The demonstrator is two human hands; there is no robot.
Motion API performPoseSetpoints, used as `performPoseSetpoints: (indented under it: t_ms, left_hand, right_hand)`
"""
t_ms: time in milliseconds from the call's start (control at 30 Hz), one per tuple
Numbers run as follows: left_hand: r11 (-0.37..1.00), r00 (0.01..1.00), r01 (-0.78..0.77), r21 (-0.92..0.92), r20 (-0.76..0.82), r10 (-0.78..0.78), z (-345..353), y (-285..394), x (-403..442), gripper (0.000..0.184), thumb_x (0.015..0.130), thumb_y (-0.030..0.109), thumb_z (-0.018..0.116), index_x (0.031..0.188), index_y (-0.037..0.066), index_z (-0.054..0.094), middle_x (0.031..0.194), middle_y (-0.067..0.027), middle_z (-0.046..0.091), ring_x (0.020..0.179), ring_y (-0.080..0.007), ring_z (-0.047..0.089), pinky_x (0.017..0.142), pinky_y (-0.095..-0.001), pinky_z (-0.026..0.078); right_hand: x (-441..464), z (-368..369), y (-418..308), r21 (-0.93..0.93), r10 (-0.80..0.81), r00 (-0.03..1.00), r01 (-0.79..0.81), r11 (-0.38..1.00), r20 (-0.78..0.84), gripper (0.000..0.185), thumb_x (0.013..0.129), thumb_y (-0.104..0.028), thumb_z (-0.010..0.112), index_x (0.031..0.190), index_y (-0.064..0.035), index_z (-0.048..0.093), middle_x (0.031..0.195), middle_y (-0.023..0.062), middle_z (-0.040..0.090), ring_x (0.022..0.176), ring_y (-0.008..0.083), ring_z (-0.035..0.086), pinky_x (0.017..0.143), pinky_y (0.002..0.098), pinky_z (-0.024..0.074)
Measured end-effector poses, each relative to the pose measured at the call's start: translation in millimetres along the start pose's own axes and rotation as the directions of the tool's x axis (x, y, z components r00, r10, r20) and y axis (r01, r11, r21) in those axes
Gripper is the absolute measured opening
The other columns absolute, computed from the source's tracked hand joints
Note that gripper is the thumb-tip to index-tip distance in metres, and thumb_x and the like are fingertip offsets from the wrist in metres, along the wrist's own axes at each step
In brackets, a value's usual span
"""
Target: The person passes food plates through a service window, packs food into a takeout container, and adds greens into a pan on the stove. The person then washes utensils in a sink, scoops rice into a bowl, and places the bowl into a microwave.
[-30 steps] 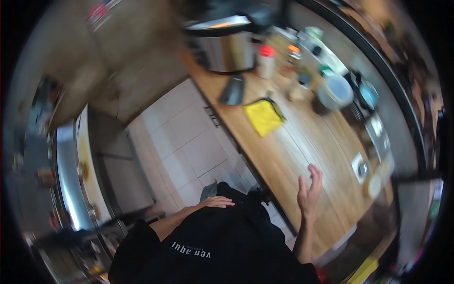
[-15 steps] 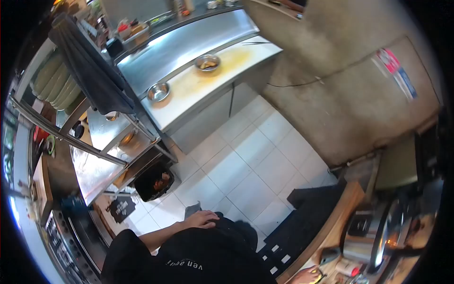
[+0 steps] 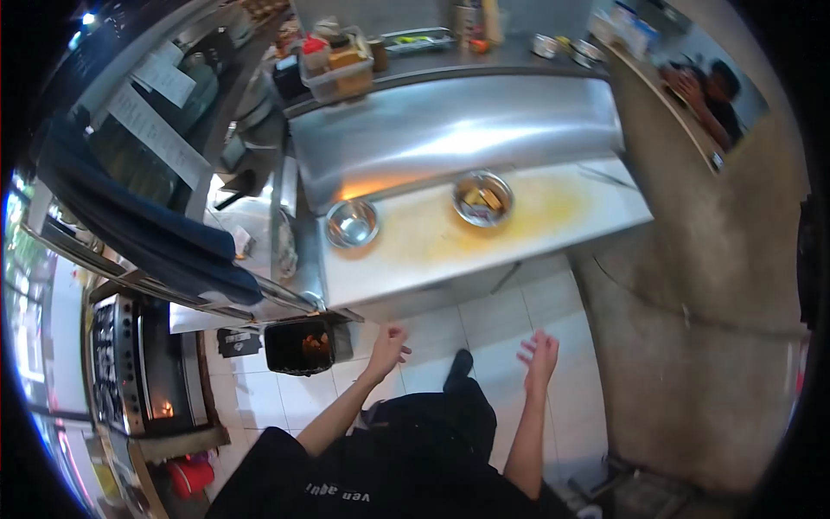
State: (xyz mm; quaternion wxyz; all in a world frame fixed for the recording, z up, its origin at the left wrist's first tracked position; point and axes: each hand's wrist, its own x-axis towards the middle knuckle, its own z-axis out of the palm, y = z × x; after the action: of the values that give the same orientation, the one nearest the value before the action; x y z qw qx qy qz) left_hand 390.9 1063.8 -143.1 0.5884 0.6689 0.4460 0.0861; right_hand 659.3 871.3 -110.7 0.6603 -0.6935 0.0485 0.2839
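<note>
My left hand (image 3: 387, 353) is in the air in front of the white counter, its fingers loosely curled and apart, holding nothing. To the right, my right hand (image 3: 540, 356) is also raised over the tiled floor, fingers spread and empty. Beyond them, on the yellow-stained white board (image 3: 415, 251), stand an empty-looking metal bowl (image 3: 353, 225) and a metal bowl (image 3: 459, 204) with yellowish and brown pieces in it. Thin metal tongs (image 3: 605, 176) lie at the board's right end. Neither hand touches any of these.
A black bin (image 3: 299, 348) stands on the floor at the left, below a rack with a dark cloth (image 3: 147, 221). A stove (image 3: 130, 363) is further left. Another person (image 3: 714, 102) is visible through a wall opening at upper right.
The view has turned and come closer to the white counter. My left hand has lifted off the apron. My right hand has left the yellow cloth on the wooden table and is now empty.
</note>
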Motion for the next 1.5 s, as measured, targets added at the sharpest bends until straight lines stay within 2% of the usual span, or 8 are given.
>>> performPoseSetpoints:
  t_ms: [67, 433, 667, 900, 967, 1267, 1400, 1500]
  left_hand:
    - [0.788, 0.917, 0.091, -0.609, -0.258, -0.305, -15, 25, 17, 0.030, 0.094, 0.027, 0.055, 0.107, 0.002, 0.046, 0.095, -0.0107, 0.057, 0.073, -0.0177, 0.065, 0.058, -0.0303, 0.050]
    - [0.925, 0.899, 0.338, 0.173, -0.350, -0.263, -2, -66, -124, 0.039, 0.091, 0.033, 0.055, 0.113, 0.000, 0.058, 0.117, -0.0230, 0.058, 0.109, -0.0387, 0.056, 0.093, -0.0453, 0.045]
    - [0.399, 0.077, 0.687, -0.607, -0.485, -0.871, 130, -295, -353, 0.037, 0.082, 0.031, 0.061, 0.095, -0.003, 0.064, 0.094, -0.0255, 0.067, 0.086, -0.0362, 0.066, 0.076, -0.0451, 0.052]
    - [0.086, 0.133, 0.102, -0.991, -0.072, -0.988, 200, -335, -424, 0.026, 0.092, 0.027, 0.055, 0.098, 0.002, 0.062, 0.088, -0.0135, 0.066, 0.062, -0.0229, 0.063, 0.050, -0.0392, 0.054]
    - [0.053, 0.340, -0.439, -0.897, -0.221, -0.914, 222, -350, -442, 0.018, 0.097, 0.025, 0.052, 0.104, 0.008, 0.055, 0.087, -0.0069, 0.060, 0.066, -0.0178, 0.060, 0.049, -0.0343, 0.052]
    - [0.345, -0.198, -0.049, -0.937, -0.330, -0.923, 214, -233, -461, 0.010, 0.093, 0.010, 0.050, 0.098, 0.004, 0.056, 0.074, -0.0059, 0.059, 0.068, -0.0227, 0.062, 0.059, -0.0349, 0.051]
    - [0.386, 0.053, 0.459, -0.800, -0.409, -0.911, 159, -273, -467, 0.011, 0.089, 0.005, 0.049, 0.098, 0.003, 0.055, 0.076, -0.0075, 0.059, 0.072, -0.0256, 0.062, 0.064, -0.0367, 0.051]
    - [0.492, 0.311, 0.793, -0.359, -0.456, -0.834, 79, -323, -460, 0.013, 0.087, 0.002, 0.049, 0.099, 0.002, 0.055, 0.078, -0.0087, 0.059, 0.075, -0.0279, 0.062, 0.068, -0.0380, 0.051]
  right_hand:
    - [72, 70, -57, -0.072, 0.048, 0.989, -0.038, 0.997, 0.137, 0.051, 0.085, -0.044, 0.068, 0.110, -0.0073, 0.043, 0.105, 0.0086, 0.050, 0.084, 0.0200, 0.062, 0.059, 0.0320, 0.0532]
    - [303, 219, -11, -0.118, 0.035, 0.905, 0.017, 0.993, 0.423, 0.034, 0.085, -0.014, 0.062, 0.115, -0.0008, 0.054, 0.098, 0.0083, 0.064, 0.074, 0.0156, 0.063, 0.053, 0.0276, 0.0510]
    - [19, 201, 7, -0.545, 0.368, 0.486, 0.295, 0.785, 0.793, 0.032, 0.083, -0.002, 0.055, 0.115, -0.0047, 0.052, 0.097, 0.0075, 0.061, 0.072, 0.0157, 0.063, 0.049, 0.0276, 0.0550]
    - [-280, 327, 244, -0.752, 0.752, -0.013, -0.007, 0.659, 0.659, 0.019, 0.087, -0.003, 0.059, 0.105, -0.0059, 0.053, 0.090, 0.0067, 0.057, 0.073, 0.0186, 0.058, 0.058, 0.0385, 0.0562]
    - [-336, 400, 325, -0.710, 0.718, 0.059, -0.117, 0.695, 0.693, 0.016, 0.086, 0.000, 0.055, 0.102, -0.0045, 0.053, 0.087, 0.0077, 0.057, 0.070, 0.0192, 0.058, 0.059, 0.0406, 0.0578]
    - [-405, 678, 364, -0.142, 0.352, 0.783, -0.327, 0.934, 0.512, 0.024, 0.084, -0.003, 0.050, 0.108, -0.0003, 0.054, 0.103, 0.0147, 0.062, 0.081, 0.0222, 0.066, 0.059, 0.0334, 0.0592]
    - [-344, 646, 428, -0.226, 0.394, 0.149, -0.617, 0.753, 0.907, 0.007, 0.082, -0.016, 0.057, 0.086, -0.0097, 0.057, 0.078, 0.0061, 0.057, 0.066, 0.0210, 0.055, 0.057, 0.0368, 0.0448]
    - [-330, 491, 355, -0.353, 0.343, -0.381, 0.045, 0.934, 0.859, 0.026, 0.089, -0.023, 0.058, 0.104, -0.0024, 0.057, 0.087, 0.0092, 0.064, 0.064, 0.0177, 0.064, 0.050, 0.0325, 0.0527]
